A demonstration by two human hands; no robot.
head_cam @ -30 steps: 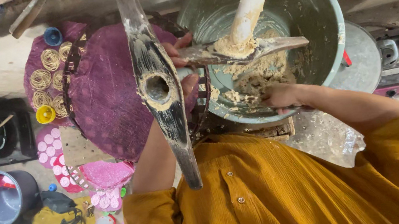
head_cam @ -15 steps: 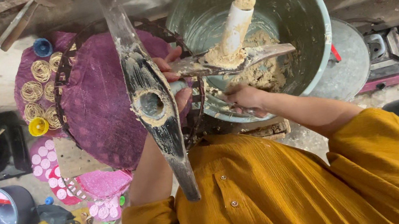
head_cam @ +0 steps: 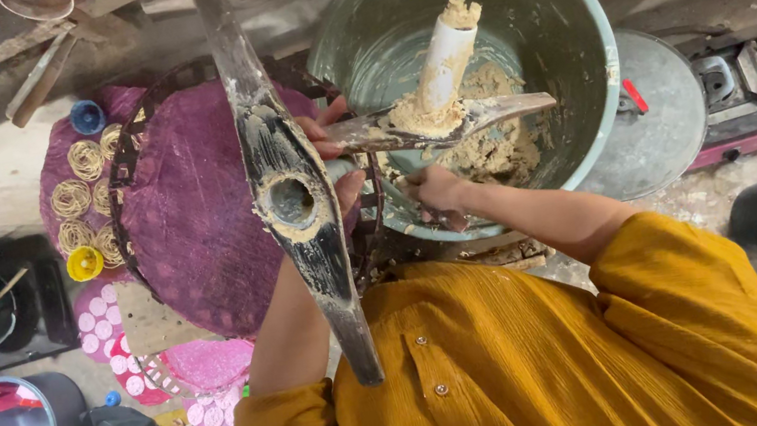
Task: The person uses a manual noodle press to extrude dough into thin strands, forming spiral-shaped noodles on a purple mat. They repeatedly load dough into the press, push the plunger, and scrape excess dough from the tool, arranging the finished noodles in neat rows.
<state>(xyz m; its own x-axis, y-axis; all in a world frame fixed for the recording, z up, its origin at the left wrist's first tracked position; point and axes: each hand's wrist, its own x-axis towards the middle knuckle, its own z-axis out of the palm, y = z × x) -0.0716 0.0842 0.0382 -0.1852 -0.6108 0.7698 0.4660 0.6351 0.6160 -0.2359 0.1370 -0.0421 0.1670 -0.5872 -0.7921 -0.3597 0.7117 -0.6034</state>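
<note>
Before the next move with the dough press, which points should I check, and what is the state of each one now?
1. Left hand grips the wooden press: ok, fingers wrap around it beside its hole.
2. Right hand reaches the dough: ok, it is inside the large metal basin, at the near rim.
3. White plunger free of dough: not ok, dough sticks on its top and base.
4. Hole of the press filled: cannot tell, it looks dark, with dough around its edge.
5. Purple tray has space: ok, coiled pieces lie only at its far side.
</note>
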